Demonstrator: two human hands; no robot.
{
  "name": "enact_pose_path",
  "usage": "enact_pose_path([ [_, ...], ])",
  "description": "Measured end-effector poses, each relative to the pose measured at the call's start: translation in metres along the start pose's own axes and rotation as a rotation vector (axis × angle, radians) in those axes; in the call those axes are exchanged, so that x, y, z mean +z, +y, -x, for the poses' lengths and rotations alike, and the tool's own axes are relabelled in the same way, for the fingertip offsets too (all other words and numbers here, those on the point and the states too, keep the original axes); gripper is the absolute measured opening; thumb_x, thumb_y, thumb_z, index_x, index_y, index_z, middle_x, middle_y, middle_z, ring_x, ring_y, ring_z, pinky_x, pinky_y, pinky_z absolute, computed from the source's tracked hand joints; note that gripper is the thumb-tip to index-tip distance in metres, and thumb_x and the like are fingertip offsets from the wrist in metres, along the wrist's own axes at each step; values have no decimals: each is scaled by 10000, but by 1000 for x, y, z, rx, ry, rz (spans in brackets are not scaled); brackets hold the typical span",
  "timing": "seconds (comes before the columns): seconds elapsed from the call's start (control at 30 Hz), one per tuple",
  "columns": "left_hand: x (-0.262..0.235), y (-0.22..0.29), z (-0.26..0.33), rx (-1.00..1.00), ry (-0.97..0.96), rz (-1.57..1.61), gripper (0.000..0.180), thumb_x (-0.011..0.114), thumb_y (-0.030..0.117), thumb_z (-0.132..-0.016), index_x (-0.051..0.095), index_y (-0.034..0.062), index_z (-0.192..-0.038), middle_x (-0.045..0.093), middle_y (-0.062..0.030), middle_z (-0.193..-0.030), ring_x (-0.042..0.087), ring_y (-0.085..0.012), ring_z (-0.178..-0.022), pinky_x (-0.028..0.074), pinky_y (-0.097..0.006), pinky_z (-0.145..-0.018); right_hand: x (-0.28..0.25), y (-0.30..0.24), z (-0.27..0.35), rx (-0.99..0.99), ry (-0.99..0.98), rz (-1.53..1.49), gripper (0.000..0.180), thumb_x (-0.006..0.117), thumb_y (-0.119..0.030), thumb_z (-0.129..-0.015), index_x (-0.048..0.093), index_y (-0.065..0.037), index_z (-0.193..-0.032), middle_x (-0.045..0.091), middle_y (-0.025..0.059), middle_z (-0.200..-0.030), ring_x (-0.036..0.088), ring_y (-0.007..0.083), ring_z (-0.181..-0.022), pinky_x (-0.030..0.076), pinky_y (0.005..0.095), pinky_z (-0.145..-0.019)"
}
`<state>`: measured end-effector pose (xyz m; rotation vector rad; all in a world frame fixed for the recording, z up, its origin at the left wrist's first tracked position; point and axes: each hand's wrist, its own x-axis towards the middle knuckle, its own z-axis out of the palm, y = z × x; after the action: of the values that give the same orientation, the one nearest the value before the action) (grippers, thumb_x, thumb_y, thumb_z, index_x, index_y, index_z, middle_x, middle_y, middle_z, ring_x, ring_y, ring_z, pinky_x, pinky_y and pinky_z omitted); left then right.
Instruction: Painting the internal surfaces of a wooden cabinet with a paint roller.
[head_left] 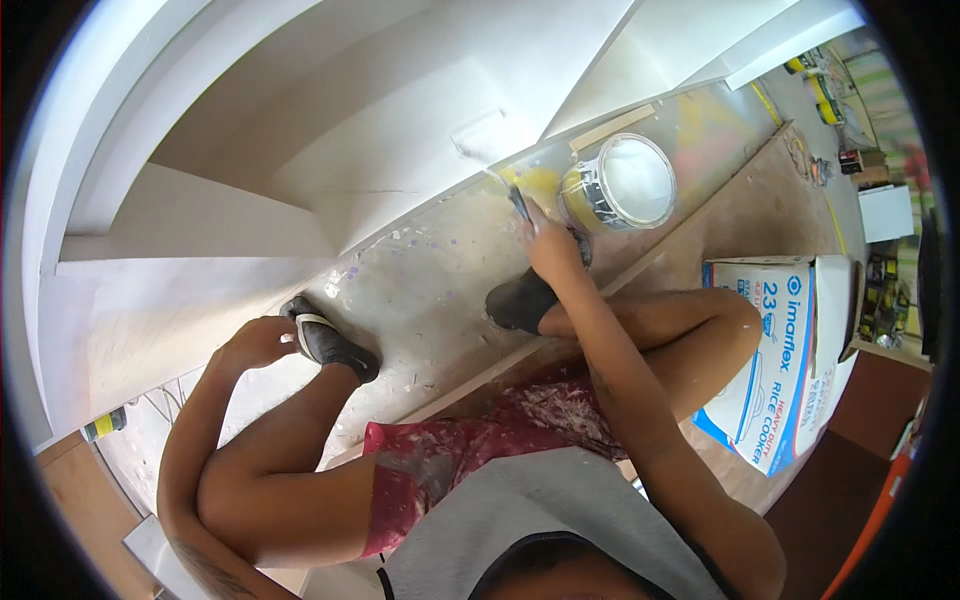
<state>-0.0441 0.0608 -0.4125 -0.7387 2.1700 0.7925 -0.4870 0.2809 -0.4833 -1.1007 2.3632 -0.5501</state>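
My right hand (550, 248) is closed round the dark handle of a small paint roller (518, 202). Its thin wire frame runs up to a pale roller head, which lies against the inside of a white cabinet (400, 130). Just right of that hand stands an open paint can (580, 198), smeared with drips and filled with white paint (638, 182). My left hand (258, 343) hangs loosely beside the sandal (318, 340) on my left foot, fingers slightly bent and holding nothing that shows.
A paint-spattered floor sheet (430, 270) lies between my feet and the cabinet. A white and blue carton (770, 360) stands beside my right knee, with an open brown box (850, 450) behind it. A wood strip (612, 128) rests by the cabinet base. Several cans sit far right.
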Motion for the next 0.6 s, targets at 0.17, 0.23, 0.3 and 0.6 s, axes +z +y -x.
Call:
enact_pose_path([
  [0.17,-5,-23,-2,-163,138,209,282,640,294,-888,673,25,-965,674,-171,-985,644,-298,-910,503,-430,-820,-27,12,81,88,-44,103,414,565,-198,-941,503,-138,-1346,647,259,-902,614,455,-854,473,529,-735],
  [0.23,-4,-33,-3,-168,157,179,256,650,264,-876,675,24,-959,674,-173,-978,647,-287,-882,512,-416,-807,-33,11,95,10,65,103,419,525,-230,-962,471,-160,-1372,669,224,-924,633,441,-859,491,535,-742],
  [0.3,-2,-40,0,-113,159,182,235,660,234,-863,671,24,-967,678,-164,-977,646,-292,-883,514,-406,-811,-33,7,93,-19,66,73,421,520,-230,-964,467,-161,-1376,670,224,-926,633,444,-856,492,536,-744],
  [0.6,-13,-25,-1,-155,-34,158,352,732,308,-791,697,1,-960,716,-168,-959,666,-302,-900,517,-396,-802,23,-48,-52,-27,-46,89,437,491,-252,-974,442,-121,-1389,659,266,-856,641,452,-809,494,549,-728],
])
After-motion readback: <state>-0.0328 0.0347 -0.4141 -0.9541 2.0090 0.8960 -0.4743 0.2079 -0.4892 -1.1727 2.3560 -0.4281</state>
